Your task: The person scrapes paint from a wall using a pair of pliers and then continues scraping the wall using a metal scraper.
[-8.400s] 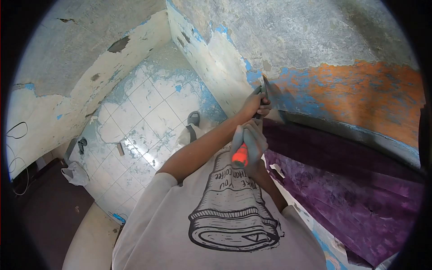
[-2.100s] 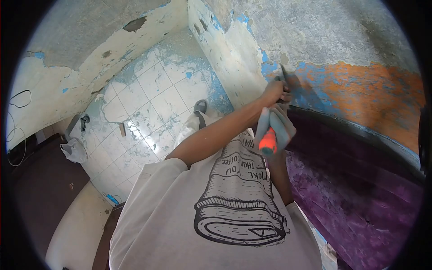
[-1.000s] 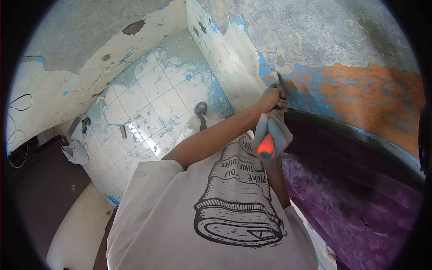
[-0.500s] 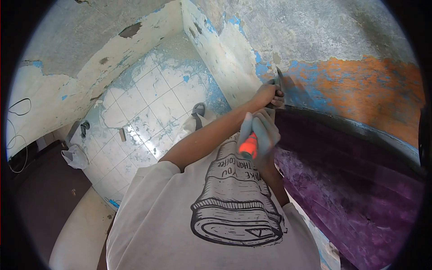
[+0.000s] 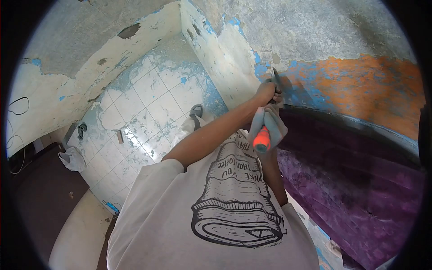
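Observation:
My left hand [image 5: 266, 92], bare, is closed around a dark, pointed metal blade [image 5: 276, 77], whose tip is against or very near the peeling wall [image 5: 310, 83]. Just below it my right hand [image 5: 270, 123], in a pale glove, grips an orange handle [image 5: 262, 139], its dark round end facing the camera. The far end of the handle is hidden by the glove, so I cannot tell whether blade and handle are one tool. Around the blade, blue and orange paint shows under grey plaster.
A purple covered surface [image 5: 351, 193] lies at the right below the wall. The tiled floor [image 5: 150, 99] has pale flakes, a small brown block [image 5: 119, 137] and a plastic bag [image 5: 73, 159]. A sandalled foot [image 5: 196, 110] stands near the corner.
The gloved right hand and orange handle have moved right and slightly down. My left hand and the blade have shifted slightly left in view.

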